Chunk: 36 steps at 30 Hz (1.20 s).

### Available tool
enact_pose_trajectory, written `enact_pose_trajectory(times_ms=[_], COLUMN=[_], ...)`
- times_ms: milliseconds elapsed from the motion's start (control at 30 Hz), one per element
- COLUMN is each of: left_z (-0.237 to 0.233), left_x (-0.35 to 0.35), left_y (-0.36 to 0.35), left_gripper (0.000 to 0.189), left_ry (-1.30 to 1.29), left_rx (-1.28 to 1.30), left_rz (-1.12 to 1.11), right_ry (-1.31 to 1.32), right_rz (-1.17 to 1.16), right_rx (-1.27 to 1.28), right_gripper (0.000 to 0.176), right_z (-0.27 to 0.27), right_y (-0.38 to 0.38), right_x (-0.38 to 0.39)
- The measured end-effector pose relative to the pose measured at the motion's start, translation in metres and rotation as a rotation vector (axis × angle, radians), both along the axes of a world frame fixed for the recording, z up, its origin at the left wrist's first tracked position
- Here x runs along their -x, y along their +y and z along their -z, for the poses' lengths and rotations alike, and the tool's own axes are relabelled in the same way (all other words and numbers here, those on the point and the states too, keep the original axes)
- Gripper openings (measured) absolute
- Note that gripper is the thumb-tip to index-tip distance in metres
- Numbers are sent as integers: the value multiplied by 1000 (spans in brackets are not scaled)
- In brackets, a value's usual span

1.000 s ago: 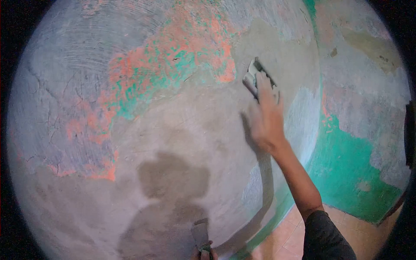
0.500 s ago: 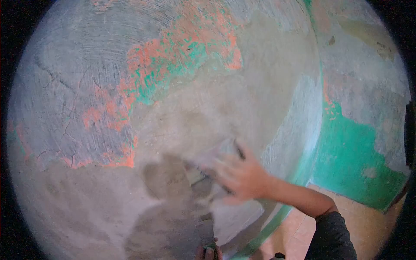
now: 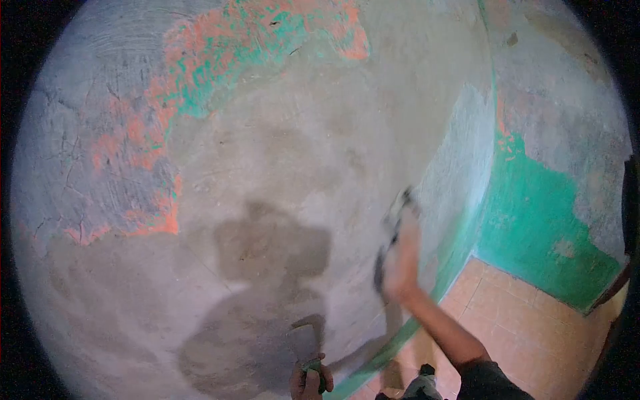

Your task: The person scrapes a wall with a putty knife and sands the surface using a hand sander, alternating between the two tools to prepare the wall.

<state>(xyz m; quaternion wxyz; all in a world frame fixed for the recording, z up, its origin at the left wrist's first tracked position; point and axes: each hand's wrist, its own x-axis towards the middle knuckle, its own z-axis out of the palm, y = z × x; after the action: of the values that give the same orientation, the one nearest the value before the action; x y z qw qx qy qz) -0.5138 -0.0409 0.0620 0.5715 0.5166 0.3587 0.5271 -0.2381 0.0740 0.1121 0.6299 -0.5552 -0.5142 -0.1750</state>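
Note:
Against the plastered wall point(image 3: 287, 153), my right hand point(image 3: 402, 263) is closed round a dark-edged flat tool point(image 3: 393, 227), blurred by motion and seen nearly edge-on. My left hand point(image 3: 309, 380) is low in the view, its fingers wrapped round the dark handle of a scraper point(image 3: 305, 340). That scraper's wide flat blade points up, in front of the wall's lower part. A shadow of a head and shoulders falls on the wall beside it.
Orange and green paint patches point(image 3: 233, 53) show on the upper left wall. At the right, a side wall has green paint point(image 3: 533, 213) above an orange tiled floor point(image 3: 513, 320). A foot point(image 3: 423, 383) shows at the bottom.
My right hand has moved right with its tool, which has turned from flatter to more upright. My left hand and the scraper are slightly higher and further left. The view has shifted a little.

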Motion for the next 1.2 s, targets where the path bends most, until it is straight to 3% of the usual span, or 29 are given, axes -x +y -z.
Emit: enact_pose_trajectory(times_ms=[33, 100, 167, 233, 333, 433, 533, 633, 733, 833, 933, 1033, 1200], left_z=[-8, -9, 2, -1, 3, 10, 13, 10, 14, 7, 3, 5, 9], left_x=[-5, -1, 2, 3, 5, 1, 0, 9, 8, 2, 1, 1, 1], left_y=[0, -5, -5, -8, -12, -12, -8, -6, -4, -1, -3, -7, -6], left_gripper=[31, 31, 30, 29, 25, 25, 36, 44, 43, 42, 40, 40, 41], left_ry=[-19, -31, -48, -72, -51, -13, -24, 16, 40, 58, 38, 31, 30], left_rx=[8, -9, -80, -84, -38, -40, 57, 89, 124, 137, 101, 99, 112], left_rz=[10, 34, 73, 76, 72, 27, 37, 69, 43, 43, 49, 36, 10], right_ry=[-118, -514, -525, -145, 5, -532, -144, 217, 3, -42, -135, 362, 259], right_rz=[-120, -495, -429, 46, -18, -421, -46, -65, -188, -242, -21, -122, -142], right_rx=[26, 767, 845, 271, 175, 560, 313, 113, 178, 289, 161, 181, 459], right_gripper=[75, 70, 69, 72, 70, 68, 71, 72, 66, 68, 68, 68, 65], right_z=[19, -5, 5, 47, 69, 84, 69, 59, 98, 123, 90, 64, 145], right_y=[-15, -62, -65, -27, -33, -83, -45, -24, -56, -74, -52, -39, -70], right_x=[26, 40, 42, 28, 54, 64, 34, 36, 97, 133, 90, 66, 124])
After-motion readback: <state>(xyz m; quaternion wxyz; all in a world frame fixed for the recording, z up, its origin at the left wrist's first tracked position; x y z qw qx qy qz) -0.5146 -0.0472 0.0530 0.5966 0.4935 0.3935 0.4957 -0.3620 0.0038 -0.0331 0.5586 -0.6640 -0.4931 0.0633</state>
